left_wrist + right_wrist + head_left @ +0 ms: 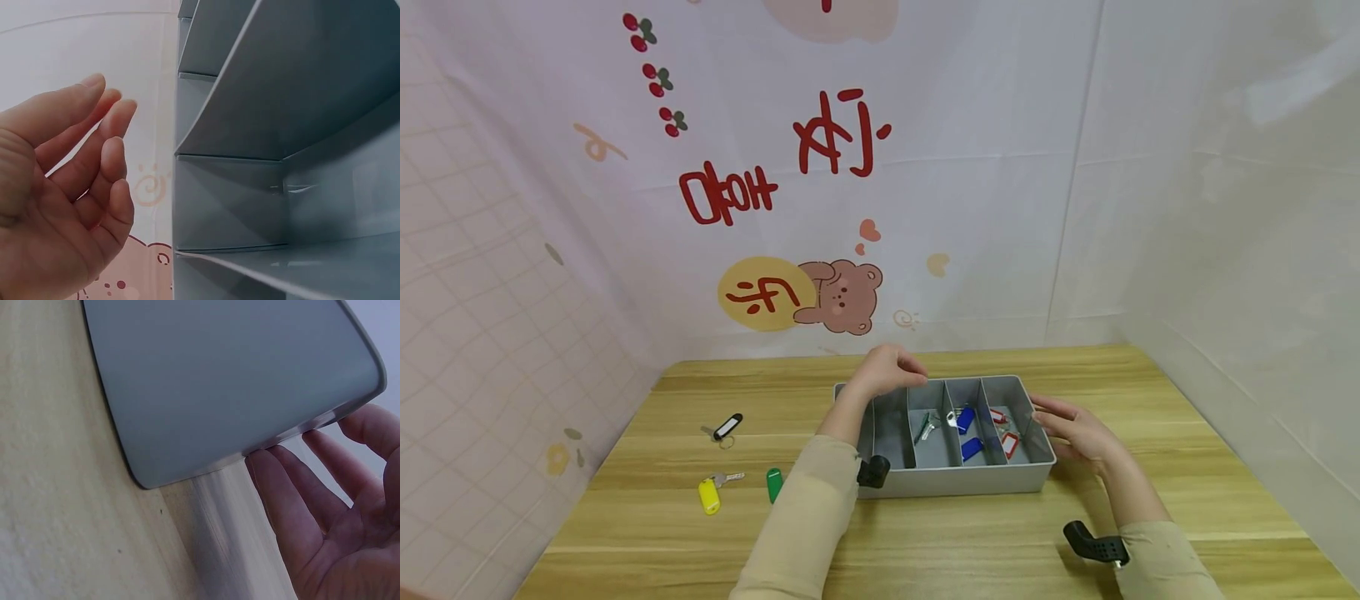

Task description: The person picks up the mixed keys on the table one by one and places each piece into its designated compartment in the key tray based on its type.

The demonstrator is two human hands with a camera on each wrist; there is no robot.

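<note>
A grey divided tray point(970, 482) sits on the table. Over its back rim, toward the left, is my left hand point(889, 371), fingers loosely bent. The left wrist view shows that hand point(78, 169) holding nothing, beside the tray's dividers point(231, 81). My right hand point(1078, 432) rests its fingertips against the tray's right end wall, seen close in the right wrist view as a smooth grey wall point(237, 387). Inside the tray, blue key tags point(972, 448), red-framed key tags point(1010, 444) and loose keys point(929, 427) lie in separate compartments. My left forearm hides part of the leftmost section.
Left of the tray on the wooden table point(970, 550) lie a black key tag point(728, 427), a yellow key tag point(709, 496) with a key, and a green key tag point(774, 484) partly behind my left sleeve. Printed cloth point(985, 208) hangs behind the table.
</note>
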